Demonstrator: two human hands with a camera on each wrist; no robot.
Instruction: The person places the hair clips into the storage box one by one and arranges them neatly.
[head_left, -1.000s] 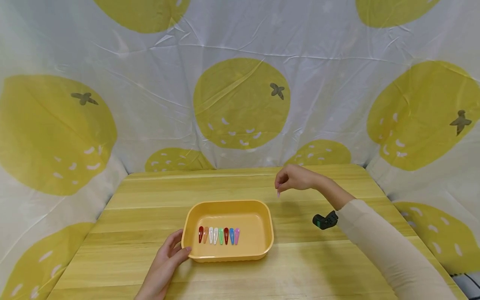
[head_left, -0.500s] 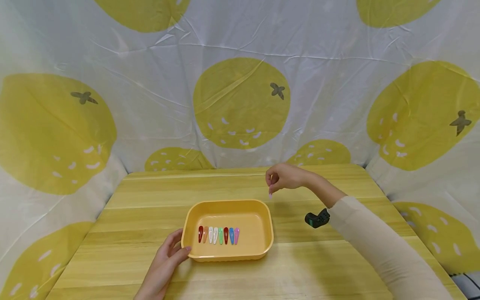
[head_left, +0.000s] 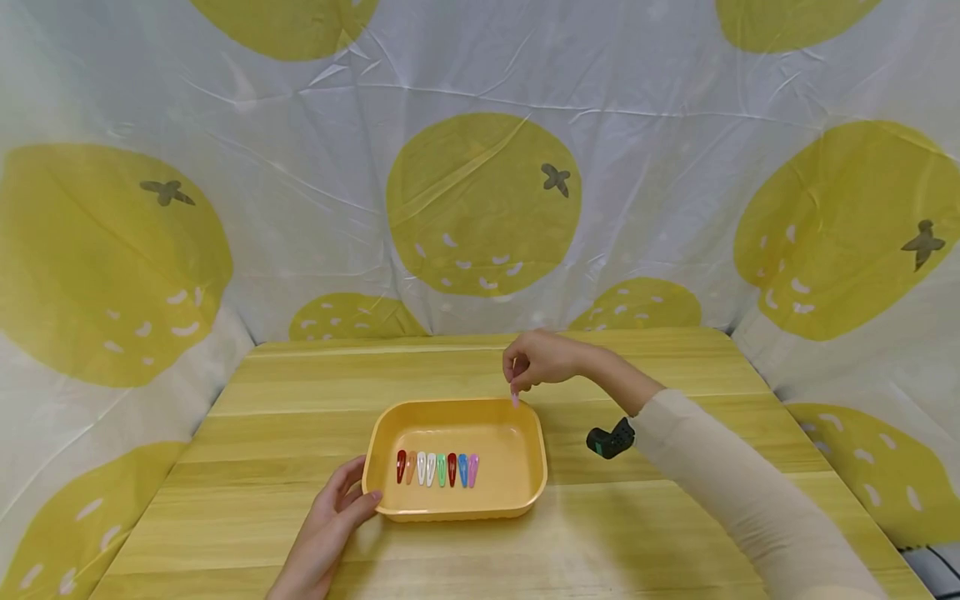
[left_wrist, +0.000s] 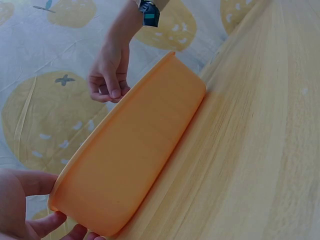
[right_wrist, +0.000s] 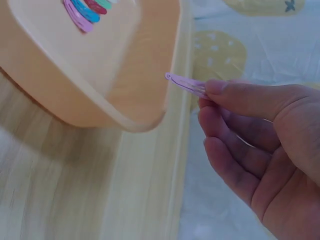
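A yellow-orange plastic tray [head_left: 454,505] stands on the wooden table. My left hand [head_left: 330,521] grips its left end, thumb on the rim and fingers round the outside, as the left wrist view also shows. Inside lies a row of several hair clips: red [head_left: 401,467], orange, white, green, red, blue [head_left: 462,470] and pink [head_left: 473,470]. My right hand [head_left: 543,360] is above the tray's far right corner. Between thumb and forefinger it pinches a light purple snap hair clip [right_wrist: 187,85], whose narrow end points toward the tray.
A black device [head_left: 611,439] is strapped at the right wrist. The wooden table [head_left: 300,383] extends around the tray. Behind it hangs a white curtain [head_left: 645,208] printed with yellow fruit.
My right hand has moved left with the light purple hair clip, from beyond the tray's right side to above its far right corner. The left hand and the tray have stayed put.
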